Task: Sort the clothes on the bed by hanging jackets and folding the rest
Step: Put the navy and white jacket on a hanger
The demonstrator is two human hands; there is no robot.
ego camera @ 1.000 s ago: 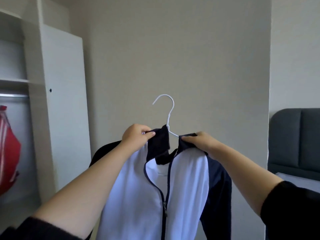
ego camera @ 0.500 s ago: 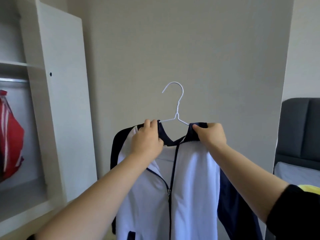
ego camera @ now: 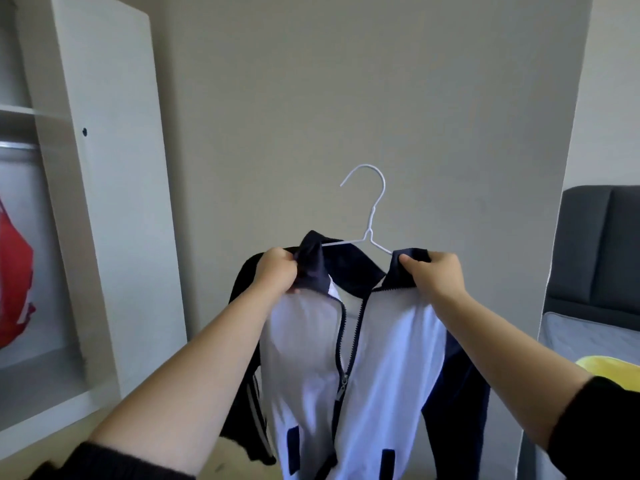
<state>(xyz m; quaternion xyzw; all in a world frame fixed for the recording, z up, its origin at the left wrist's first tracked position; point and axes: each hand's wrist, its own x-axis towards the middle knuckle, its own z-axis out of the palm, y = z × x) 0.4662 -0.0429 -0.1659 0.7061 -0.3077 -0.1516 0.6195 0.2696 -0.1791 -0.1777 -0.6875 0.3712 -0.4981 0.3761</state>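
- Jacket (ego camera: 381,358) hanging is the step you are on. The jacket is up in the air in front of you, in the middle, on a hanger (ego camera: 373,216).
- Your left hand (ego camera: 277,273) has its fingers (ego camera: 289,261) curled tight round the left side of the dark collar (ego camera: 349,265).
- Your right hand (ego camera: 436,271) pinches the right side of the collar.
- Both hands hold cloth, not the wire, so I think you are tidying the collar on the hanger.
- Next, I think one hand must let go and take the hook. Then the jacket can go left to the rail (ego camera: 17,145) in the wardrobe (ego camera: 114,202), near the red top (ego camera: 14,271).
- The hanger is thin white wire with a round hook and a twisted neck. It looks smooth, so the jacket could slide off if it tips.
- The jacket is soft and floppy. It has a white front, with dark blue sleeves and collar.
- Its zip (ego camera: 343,381) is open at the top and shut lower down.
- The bed (ego camera: 588,327) is on the right, with a grey padded headboard (ego camera: 602,244). Something yellow (ego camera: 602,363) lies on it, maybe waiting to be sorted.
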